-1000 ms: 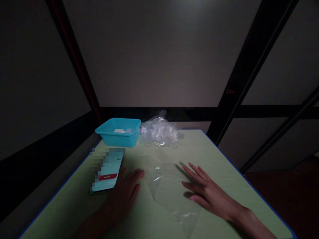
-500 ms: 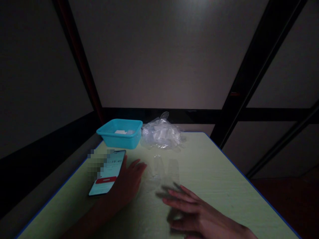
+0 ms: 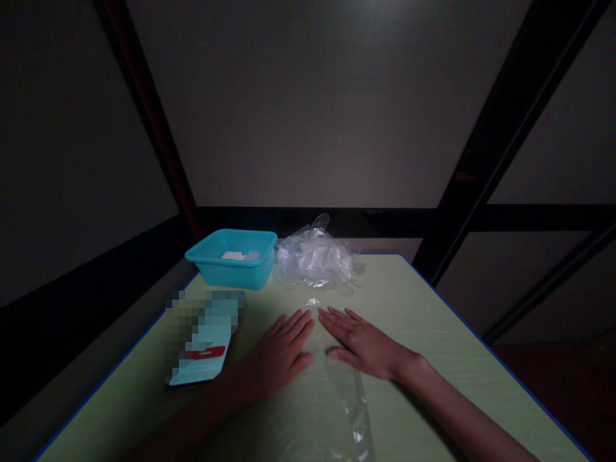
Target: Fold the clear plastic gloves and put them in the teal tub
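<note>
A clear, thin plastic bag lies flat on the pale green table, running toward the near edge. My left hand rests palm down on its left side near the top, fingers stretched forward. On the upper right part of the plastic lies my right hand, also palm down with the fingers extended and the thumb apart. The fingertips of both hands are close, with a small gap between them. Just beyond them is a crumpled heap of clear plastic.
A blue basket with white items inside stands at the back left of the table. A phone lies left of my left hand, partly pixelated. Behind the table rises a wall.
My right hand has moved forward and left and now lies flat. My left hand has shifted right, away from the phone. The plastic now extends further toward the near edge.
</note>
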### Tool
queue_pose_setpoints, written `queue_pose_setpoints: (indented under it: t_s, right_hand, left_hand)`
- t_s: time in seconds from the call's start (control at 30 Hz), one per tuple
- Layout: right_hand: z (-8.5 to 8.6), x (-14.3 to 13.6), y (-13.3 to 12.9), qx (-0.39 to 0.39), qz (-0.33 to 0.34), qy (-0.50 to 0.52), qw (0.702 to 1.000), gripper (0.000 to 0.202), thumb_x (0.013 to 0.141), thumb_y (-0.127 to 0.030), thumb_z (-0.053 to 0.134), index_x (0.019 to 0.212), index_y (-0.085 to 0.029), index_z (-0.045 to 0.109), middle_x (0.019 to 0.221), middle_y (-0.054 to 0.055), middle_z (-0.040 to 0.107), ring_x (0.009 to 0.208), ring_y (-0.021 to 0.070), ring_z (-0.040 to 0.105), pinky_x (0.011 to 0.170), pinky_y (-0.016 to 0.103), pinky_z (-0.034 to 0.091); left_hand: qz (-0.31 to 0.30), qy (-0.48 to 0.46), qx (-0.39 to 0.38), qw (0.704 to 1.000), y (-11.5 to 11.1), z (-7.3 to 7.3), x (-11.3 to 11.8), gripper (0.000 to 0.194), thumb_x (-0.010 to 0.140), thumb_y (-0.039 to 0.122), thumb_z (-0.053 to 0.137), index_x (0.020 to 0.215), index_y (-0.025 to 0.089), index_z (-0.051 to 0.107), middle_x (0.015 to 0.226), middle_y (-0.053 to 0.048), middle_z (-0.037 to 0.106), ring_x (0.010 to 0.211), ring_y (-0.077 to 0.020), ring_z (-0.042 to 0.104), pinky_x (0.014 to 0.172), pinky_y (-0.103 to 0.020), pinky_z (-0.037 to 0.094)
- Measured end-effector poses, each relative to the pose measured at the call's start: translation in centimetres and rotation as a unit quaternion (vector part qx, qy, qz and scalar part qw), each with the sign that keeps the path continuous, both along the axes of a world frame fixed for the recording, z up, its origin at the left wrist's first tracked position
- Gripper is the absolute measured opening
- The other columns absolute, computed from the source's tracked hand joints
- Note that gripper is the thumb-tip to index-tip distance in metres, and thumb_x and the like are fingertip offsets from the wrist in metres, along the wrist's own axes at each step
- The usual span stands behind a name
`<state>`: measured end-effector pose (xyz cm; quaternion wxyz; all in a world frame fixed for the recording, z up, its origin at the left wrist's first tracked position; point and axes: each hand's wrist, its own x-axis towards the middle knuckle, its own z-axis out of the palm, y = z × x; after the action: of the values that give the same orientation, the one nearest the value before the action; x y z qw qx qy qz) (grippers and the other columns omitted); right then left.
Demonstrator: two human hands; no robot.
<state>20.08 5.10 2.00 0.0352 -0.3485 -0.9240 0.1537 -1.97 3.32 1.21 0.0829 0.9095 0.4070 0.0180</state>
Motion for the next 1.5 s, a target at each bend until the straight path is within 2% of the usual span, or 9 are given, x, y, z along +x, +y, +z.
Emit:
queue_pose_setpoints:
  t_s: [0.17, 0.37, 0.47, 0.6, 0.83, 1.07, 1.3, 1.43, 1.5]
  right_hand:
    - [-0.5, 1.3, 0.2, 0.014, -0.009, 0.015, 1.000, 0.066, 0.090, -0.055, 0.030, 0.141, -0.013, 0.024, 0.146, 0.012, 0.022, 0.135, 0.0237, 0.019, 0.110, 0.047, 0.017]
    - [-0.2, 0.6, 0.5, 0.036, -0.039, 0.058, 0.997, 0.050, 0.096, -0.037, 0.026, 0.140, -0.015, 0.029, 0.146, 0.009, 0.026, 0.135, 0.0192, 0.019, 0.111, 0.042, 0.019]
    - [-0.2, 0.1, 0.6, 0.036, -0.033, 0.057, 0.997, 0.050, 0.096, -0.037, 0.025, 0.140, -0.014, 0.028, 0.145, 0.010, 0.027, 0.135, 0.0191, 0.021, 0.111, 0.041, 0.018]
    - [-0.5, 0.0, 0.6, 0.025, -0.007, 0.034, 0.999, 0.063, 0.092, -0.049, 0.032, 0.142, -0.014, 0.020, 0.147, 0.012, 0.020, 0.136, 0.0218, 0.016, 0.111, 0.043, 0.015]
    - [-0.3, 0.1, 0.6, 0.004, 0.005, 0.005, 1.000, 0.078, 0.086, -0.060, 0.035, 0.142, -0.008, 0.019, 0.147, 0.016, 0.016, 0.136, 0.0243, 0.012, 0.111, 0.045, 0.011]
    - [0.3, 0.6, 0.2, 0.016, 0.030, 0.040, 0.999, 0.071, 0.090, -0.055, 0.031, 0.143, -0.012, 0.013, 0.148, 0.014, 0.014, 0.137, 0.0212, 0.009, 0.111, 0.044, 0.010]
    - [0.6, 0.1, -1.4, -0.023, 0.053, 0.015, 0.998, 0.080, 0.087, -0.059, 0.034, 0.142, -0.004, 0.015, 0.147, 0.020, 0.013, 0.137, 0.0240, 0.007, 0.112, 0.044, 0.008]
    - [0.0, -0.2, -1.6, -0.026, 0.036, 0.009, 0.999, 0.080, 0.086, -0.059, 0.036, 0.141, -0.005, 0.019, 0.146, 0.020, 0.014, 0.136, 0.0252, 0.009, 0.111, 0.046, 0.008]
    - [0.0, -0.1, -1.7, -0.019, 0.036, 0.005, 0.999, 0.079, 0.086, -0.058, 0.037, 0.141, -0.004, 0.020, 0.146, 0.020, 0.015, 0.136, 0.0247, 0.008, 0.112, 0.045, 0.008]
  left_hand:
    - [-0.002, -0.046, -0.013, 0.999, 0.9, 0.1, 0.5, 0.053, 0.092, 0.031, 0.040, 0.139, 0.012, 0.028, 0.148, -0.013, 0.019, 0.136, -0.0255, 0.015, 0.108, -0.050, 0.019]
    - [-0.033, -0.180, 0.008, 0.983, 0.8, 0.6, -0.6, 0.046, 0.093, 0.019, 0.028, 0.138, 0.015, 0.030, 0.146, -0.008, 0.028, 0.134, -0.0166, 0.023, 0.110, -0.039, 0.020]
    - [-0.041, -0.162, -0.005, 0.986, 0.4, 0.1, -0.8, 0.045, 0.092, 0.019, 0.032, 0.137, 0.015, 0.033, 0.145, -0.008, 0.032, 0.133, -0.0177, 0.027, 0.110, -0.039, 0.023]
    - [-0.050, -0.097, -0.001, 0.994, 0.1, -0.6, -0.6, 0.052, 0.090, 0.024, 0.040, 0.139, 0.014, 0.028, 0.147, -0.011, 0.024, 0.134, -0.0215, 0.023, 0.110, -0.042, 0.022]
    - [-0.064, -0.024, 0.006, 0.998, -0.1, 0.1, -0.1, 0.056, 0.087, 0.029, 0.048, 0.138, 0.012, 0.030, 0.147, -0.014, 0.021, 0.135, -0.0253, 0.017, 0.109, -0.046, 0.020]
    - [-0.062, -0.076, 0.028, 0.995, 0.2, -0.5, -0.7, 0.051, 0.091, 0.023, 0.038, 0.140, 0.012, 0.025, 0.148, -0.012, 0.020, 0.136, -0.0217, 0.016, 0.110, -0.042, 0.018]
    - [-0.088, -0.088, 0.048, 0.991, -0.3, -0.7, -0.8, 0.056, 0.090, 0.017, 0.035, 0.142, 0.014, 0.015, 0.149, -0.009, 0.018, 0.137, -0.0184, 0.013, 0.111, -0.040, 0.017]
    - [-0.104, -0.084, 0.051, 0.990, -0.3, -0.8, -0.8, 0.056, 0.090, 0.019, 0.036, 0.142, 0.014, 0.016, 0.149, -0.011, 0.018, 0.136, -0.0214, 0.015, 0.110, -0.042, 0.020]
    - [-0.121, -0.095, 0.066, 0.986, -0.5, -0.5, -0.8, 0.053, 0.089, 0.018, 0.036, 0.140, 0.012, 0.023, 0.147, -0.013, 0.023, 0.135, -0.0230, 0.019, 0.109, -0.043, 0.021]
